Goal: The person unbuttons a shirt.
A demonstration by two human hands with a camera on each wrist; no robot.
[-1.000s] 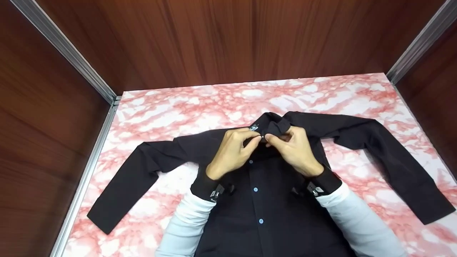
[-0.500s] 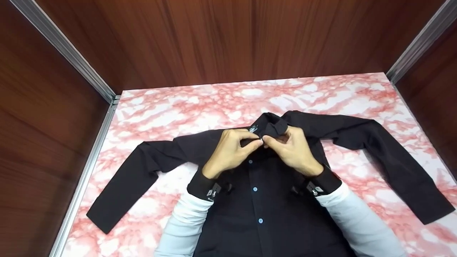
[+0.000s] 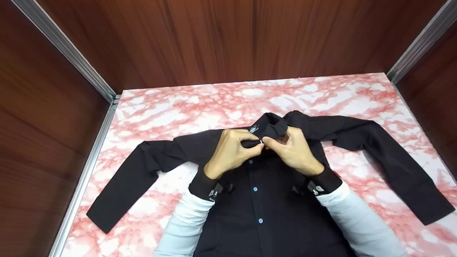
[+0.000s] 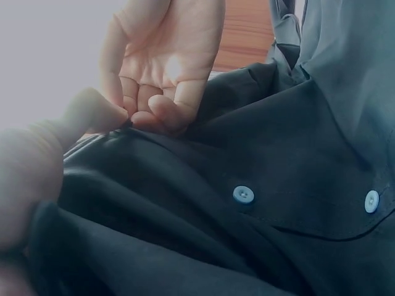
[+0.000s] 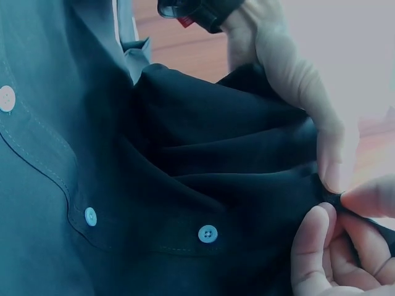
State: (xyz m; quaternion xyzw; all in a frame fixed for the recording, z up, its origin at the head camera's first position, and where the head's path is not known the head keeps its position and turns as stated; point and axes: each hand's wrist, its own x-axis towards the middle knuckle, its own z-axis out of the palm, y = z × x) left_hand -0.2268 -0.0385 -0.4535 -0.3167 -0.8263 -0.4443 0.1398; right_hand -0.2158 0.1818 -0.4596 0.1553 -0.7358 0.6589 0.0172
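A black long-sleeved shirt (image 3: 228, 142) lies front up, its sleeves spread to both sides. At its collar (image 3: 276, 129) my two hands meet, fingertips almost together. My left hand (image 3: 232, 150) pinches the cloth edge between thumb and forefinger. From the other side my right hand (image 3: 294, 150) pinches the cloth by the collar, its other fingers curled underneath. A small pale spot shows between the fingertips; most of the top fastening is hidden by them. Blue buttons run down the front below, one button (image 5: 208, 234) clear in the right wrist view and another button (image 4: 243, 195) in the left wrist view.
The shirt lies on a table (image 3: 171, 107) with a red and white marbled top. A brown wood-grain panel (image 3: 228, 43) stands behind it, with metal-edged side panels at left and right. A shiny label (image 3: 254, 129) shows inside the collar.
Both hands stay at the collar. The left fingers shift slightly, and dark cloth now shows in the gap between left thumb and forefinger. The pale button at the fingertips is more covered than a second ago.
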